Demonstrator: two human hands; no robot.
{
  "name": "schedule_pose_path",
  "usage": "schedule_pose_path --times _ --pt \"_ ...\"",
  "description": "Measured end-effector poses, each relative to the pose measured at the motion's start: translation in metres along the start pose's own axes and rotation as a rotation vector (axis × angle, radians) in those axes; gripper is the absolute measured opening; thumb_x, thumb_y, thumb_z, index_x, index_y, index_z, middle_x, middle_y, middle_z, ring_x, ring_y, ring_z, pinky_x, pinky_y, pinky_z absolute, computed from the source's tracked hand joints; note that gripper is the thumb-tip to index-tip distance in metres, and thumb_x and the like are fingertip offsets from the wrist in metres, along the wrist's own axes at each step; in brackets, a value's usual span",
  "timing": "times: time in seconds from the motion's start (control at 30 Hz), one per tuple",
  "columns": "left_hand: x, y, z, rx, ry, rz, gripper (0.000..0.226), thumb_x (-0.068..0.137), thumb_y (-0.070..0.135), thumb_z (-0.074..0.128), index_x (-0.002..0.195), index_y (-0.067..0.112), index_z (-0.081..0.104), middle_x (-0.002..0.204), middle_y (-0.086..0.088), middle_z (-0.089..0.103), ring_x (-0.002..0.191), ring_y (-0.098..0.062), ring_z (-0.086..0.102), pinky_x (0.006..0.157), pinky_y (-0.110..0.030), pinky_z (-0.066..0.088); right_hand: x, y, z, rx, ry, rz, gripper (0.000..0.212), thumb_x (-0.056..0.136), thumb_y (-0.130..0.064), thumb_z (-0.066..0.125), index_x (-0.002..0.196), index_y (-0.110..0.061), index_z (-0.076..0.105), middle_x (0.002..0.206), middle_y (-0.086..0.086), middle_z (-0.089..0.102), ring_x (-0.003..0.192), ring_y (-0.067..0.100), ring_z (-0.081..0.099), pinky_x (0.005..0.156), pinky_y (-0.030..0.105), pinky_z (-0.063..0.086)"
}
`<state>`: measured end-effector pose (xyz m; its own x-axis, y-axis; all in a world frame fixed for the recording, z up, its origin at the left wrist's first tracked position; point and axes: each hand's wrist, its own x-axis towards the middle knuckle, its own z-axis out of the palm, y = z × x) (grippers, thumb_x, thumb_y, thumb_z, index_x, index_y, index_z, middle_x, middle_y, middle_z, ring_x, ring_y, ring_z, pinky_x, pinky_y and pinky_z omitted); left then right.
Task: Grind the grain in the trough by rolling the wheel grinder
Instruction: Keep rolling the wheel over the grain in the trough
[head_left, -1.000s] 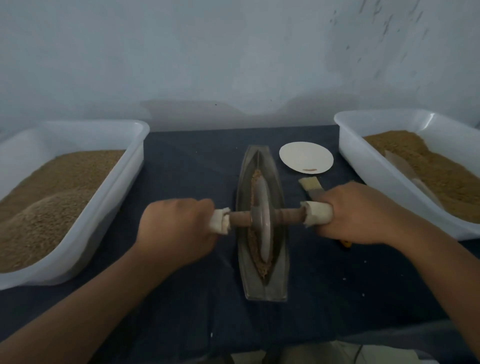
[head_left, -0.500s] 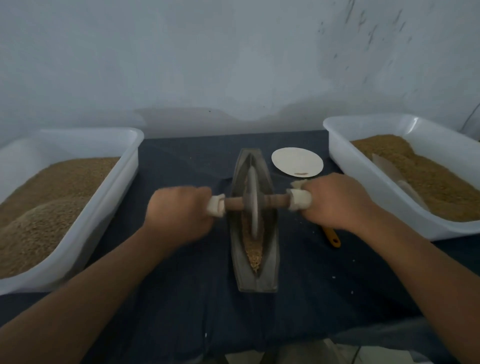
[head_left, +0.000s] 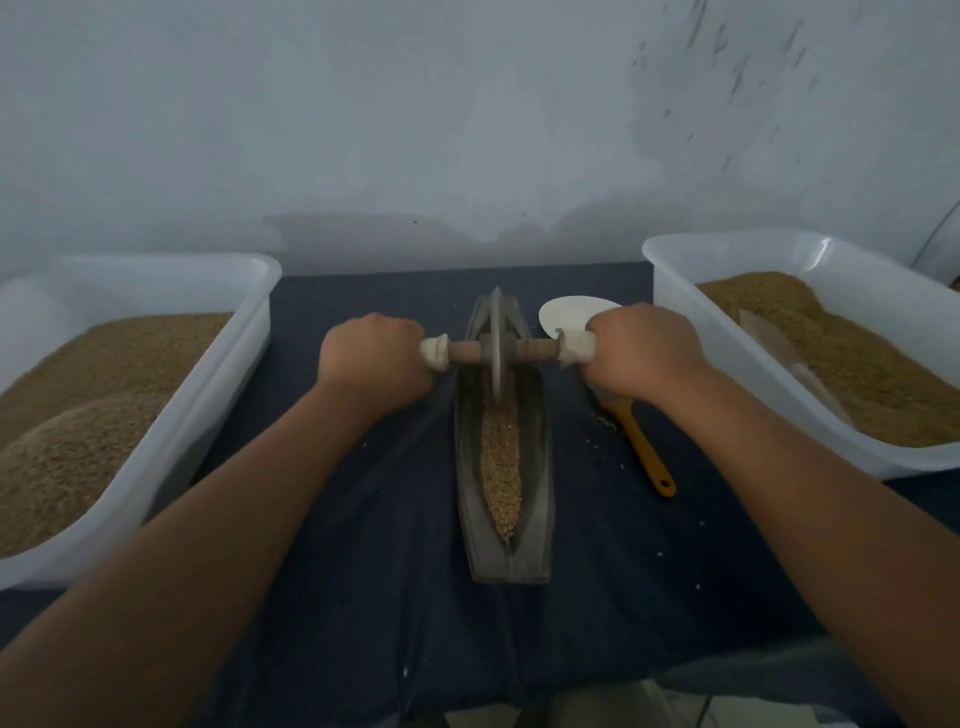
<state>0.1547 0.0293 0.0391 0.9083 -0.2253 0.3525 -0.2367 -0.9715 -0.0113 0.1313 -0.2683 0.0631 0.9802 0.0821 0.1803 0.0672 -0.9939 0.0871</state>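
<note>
The wheel grinder (head_left: 496, 343) is now sitting at the far end of the trough (head_left: 470, 499). A moment ago it was rolling over the middle, so it has been rolling away from the person. Both arms are reaching out long.

The left hand (head_left: 371, 358) is wrapping tight around the left end of the wooden bar (head_left: 467, 352). The right hand (head_left: 641, 351) is wrapping tight around the right end.

The grain (head_left: 500, 467) is lying in the groove on the near side of the wheel. Many bits are still looking whole, so I think the grinding is not done. The wheel is running out of trough, so it probably needs pulling back toward the person.

A brush (head_left: 644, 452) is lying just right of the trough on the dark cloth (head_left: 363, 545). The left tub (head_left: 218, 364) and right tub (head_left: 670, 280) are holding more grain.
</note>
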Motion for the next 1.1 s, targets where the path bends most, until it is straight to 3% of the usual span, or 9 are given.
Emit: schedule_pose_path --times 0.13,0.27,0.3,0.43,0.57,0.63,0.8,0.9,1.1 --pt "-0.065 -0.003 -0.009 0.020 0.066 0.114 0.037 0.082 0.047 0.071 0.065 0.027 0.045 0.058 0.010 0.048 0.049 -0.020 0.053 0.050 -0.026 0.038 -0.046 0.006 -0.007 0.071 -0.122 -0.088 0.019 0.084 -0.048 0.069 0.073 -0.036 0.059 0.068 -0.011 0.061 0.065 0.004 0.058 0.058 0.032 0.052" --pt "-0.109 -0.012 -0.011 -0.057 0.158 0.216 0.039 0.077 0.038 0.084 0.064 0.023 0.050 0.053 0.007 0.048 0.039 -0.022 0.046 0.044 -0.024 0.033 -0.072 0.009 -0.021 0.106 -0.227 -0.187 0.023 0.071 -0.064 0.063 0.075 -0.042 0.064 0.070 -0.022 0.065 0.056 0.002 0.059 0.048 0.025 0.037" --pt "-0.108 -0.012 -0.008 -0.067 0.161 0.207 0.041 0.079 0.038 0.084 0.063 0.023 0.049 0.052 0.006 0.048 0.039 -0.022 0.046 0.045 -0.024 0.033 -0.068 0.008 -0.022 0.105 -0.240 -0.194 0.025 0.070 -0.066 0.061 0.075 -0.042 0.065 0.072 -0.028 0.065 0.056 0.002 0.060 0.048 0.025 0.037" --pt "-0.056 -0.007 0.006 -0.028 0.130 0.083 0.045 0.082 0.043 0.075 0.062 0.026 0.038 0.055 0.009 0.047 0.048 -0.026 0.055 0.052 -0.027 0.037 -0.028 0.003 -0.013 0.079 -0.152 -0.070 0.024 0.080 -0.052 0.070 0.070 -0.032 0.063 0.065 -0.009 0.063 0.063 0.008 0.060 0.055 0.030 0.049" --pt "0.003 -0.002 0.000 -0.011 0.008 0.018 0.035 0.080 0.054 0.052 0.063 0.025 0.043 0.062 0.009 0.046 0.061 -0.027 0.061 0.058 -0.031 0.041 0.002 -0.005 -0.001 -0.031 -0.022 0.045 0.031 0.086 -0.042 0.067 0.069 -0.031 0.045 0.069 -0.007 0.051 0.060 0.010 0.045 0.055 0.030 0.034" --pt "0.000 -0.001 -0.001 -0.012 -0.019 0.025 0.034 0.081 0.053 0.048 0.064 0.024 0.045 0.064 0.007 0.050 0.064 -0.027 0.062 0.059 -0.031 0.040 0.000 -0.004 -0.002 -0.011 -0.026 0.031 0.027 0.088 -0.041 0.066 0.070 -0.032 0.049 0.070 -0.007 0.053 0.061 0.010 0.045 0.056 0.030 0.034" --pt "-0.086 -0.008 -0.006 -0.056 0.156 0.155 0.040 0.082 0.045 0.072 0.064 0.029 0.040 0.055 0.007 0.050 0.047 -0.027 0.056 0.050 -0.027 0.034 -0.058 0.006 -0.011 0.073 -0.059 -0.134 0.022 0.076 -0.051 0.067 0.065 -0.035 0.058 0.058 -0.011 0.059 0.056 0.003 0.056 0.051 0.031 0.050" --pt "-0.109 -0.010 -0.016 -0.060 0.225 0.235 0.034 0.082 0.053 0.055 0.063 0.028 0.041 0.053 0.010 0.041 0.038 -0.023 0.045 0.046 -0.022 0.029 -0.077 0.012 -0.010 0.108 -0.134 -0.180 0.030 0.068 -0.067 0.054 0.067 -0.038 0.060 0.059 -0.011 0.061 0.055 0.003 0.057 0.049 0.031 0.048" --pt "-0.035 0.002 -0.010 0.062 0.037 0.084 0.037 0.084 0.051 0.064 0.067 0.025 0.042 0.063 0.008 0.050 0.060 -0.024 0.059 0.056 -0.029 0.039 -0.034 0.006 0.011 0.115 -0.073 0.008 0.031 0.082 -0.065 0.060 0.074 -0.035 0.059 0.072 -0.011 0.063 0.066 0.006 0.056 0.058 0.032 0.047"
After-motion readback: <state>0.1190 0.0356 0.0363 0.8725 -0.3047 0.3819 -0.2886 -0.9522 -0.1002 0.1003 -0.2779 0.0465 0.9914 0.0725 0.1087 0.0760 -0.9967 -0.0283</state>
